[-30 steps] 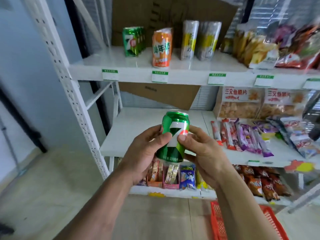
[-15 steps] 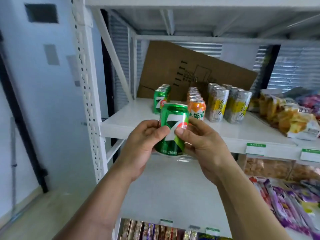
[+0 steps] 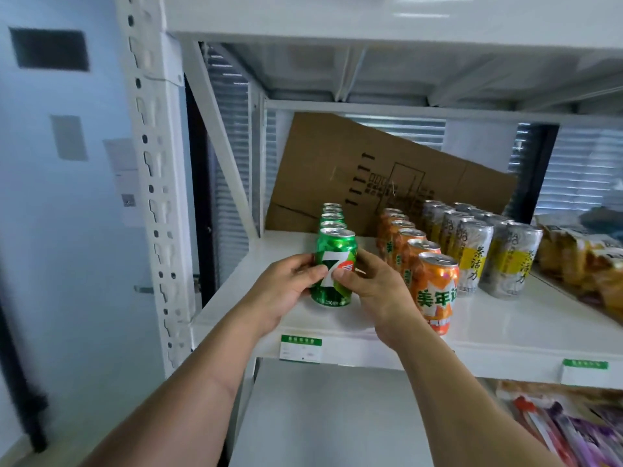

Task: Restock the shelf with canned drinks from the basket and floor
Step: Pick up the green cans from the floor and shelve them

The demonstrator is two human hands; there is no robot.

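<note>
Left hand (image 3: 286, 286) and right hand (image 3: 369, 288) are both gripping the green can (image 3: 334, 264), which is standing upright near the white shelf (image 3: 488, 318) front edge, heading the green can row (image 3: 332, 215); orange cans (image 3: 418, 257) are standing right of it; cardboard (image 3: 371, 173) is leaning at the far back
</note>
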